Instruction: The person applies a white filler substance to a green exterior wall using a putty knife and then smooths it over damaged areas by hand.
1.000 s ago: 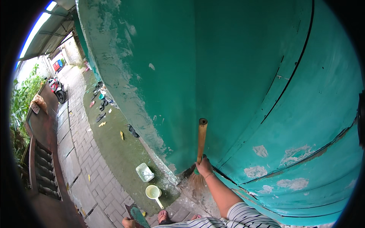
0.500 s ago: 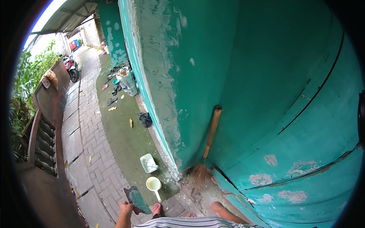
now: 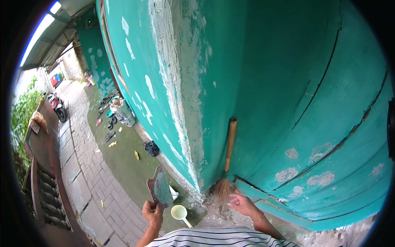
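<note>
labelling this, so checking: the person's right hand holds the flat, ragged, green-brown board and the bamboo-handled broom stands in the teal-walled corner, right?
Wrong hand: the head view shows the flat, ragged, green-brown board in the left hand. The bamboo-handled broom does stand in the teal-walled corner.

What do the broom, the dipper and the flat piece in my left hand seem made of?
Broom: smooth tan handle, probably bamboo or wood; brown, splayed bristles suggest dry plant fibre.
Dipper: likely plastic, smooth, pale yellow.
Flat piece: unclear, perhaps wood or metal; thin, mottled, uneven-edged.
</note>
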The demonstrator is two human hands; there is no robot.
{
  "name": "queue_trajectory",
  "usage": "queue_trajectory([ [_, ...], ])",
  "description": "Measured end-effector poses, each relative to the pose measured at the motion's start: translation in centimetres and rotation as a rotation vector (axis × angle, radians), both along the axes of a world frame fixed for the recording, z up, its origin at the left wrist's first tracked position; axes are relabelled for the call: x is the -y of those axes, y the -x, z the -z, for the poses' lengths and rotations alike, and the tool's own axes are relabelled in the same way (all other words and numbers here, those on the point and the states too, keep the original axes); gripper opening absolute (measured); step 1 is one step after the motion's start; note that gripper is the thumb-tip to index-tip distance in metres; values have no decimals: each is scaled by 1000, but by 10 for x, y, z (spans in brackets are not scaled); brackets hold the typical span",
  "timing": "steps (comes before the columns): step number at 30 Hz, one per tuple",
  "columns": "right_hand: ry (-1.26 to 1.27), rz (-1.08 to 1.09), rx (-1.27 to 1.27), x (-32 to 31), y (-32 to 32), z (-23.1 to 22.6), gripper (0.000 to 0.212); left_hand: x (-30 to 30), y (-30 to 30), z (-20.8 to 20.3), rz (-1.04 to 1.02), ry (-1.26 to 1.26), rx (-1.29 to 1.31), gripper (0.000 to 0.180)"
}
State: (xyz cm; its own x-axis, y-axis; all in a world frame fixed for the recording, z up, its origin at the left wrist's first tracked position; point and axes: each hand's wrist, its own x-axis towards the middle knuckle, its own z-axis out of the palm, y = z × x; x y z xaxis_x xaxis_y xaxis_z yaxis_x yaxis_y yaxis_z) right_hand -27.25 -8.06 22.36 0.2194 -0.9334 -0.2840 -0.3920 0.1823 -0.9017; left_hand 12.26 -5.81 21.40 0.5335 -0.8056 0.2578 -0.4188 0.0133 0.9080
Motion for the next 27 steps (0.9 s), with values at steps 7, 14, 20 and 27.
queue_trajectory([
  [7, 729, -283, 180, 21, -160, -152, 85, 29, 4, -148, 279, 596, 639, 21],
  [14, 800, -89, 432, 0, -203, -183, 58, 38, 39, -179, 590, 887, 742, 18],
  [20, 1002, 481, 436, 15, -158, -207, 24, 38, 85, -198, 721, 726, 829, 27],
  [27, 1446, 414, -248, 83, -70, -196, 41, 46, 62, -157, 474, 387, 748, 26],
])
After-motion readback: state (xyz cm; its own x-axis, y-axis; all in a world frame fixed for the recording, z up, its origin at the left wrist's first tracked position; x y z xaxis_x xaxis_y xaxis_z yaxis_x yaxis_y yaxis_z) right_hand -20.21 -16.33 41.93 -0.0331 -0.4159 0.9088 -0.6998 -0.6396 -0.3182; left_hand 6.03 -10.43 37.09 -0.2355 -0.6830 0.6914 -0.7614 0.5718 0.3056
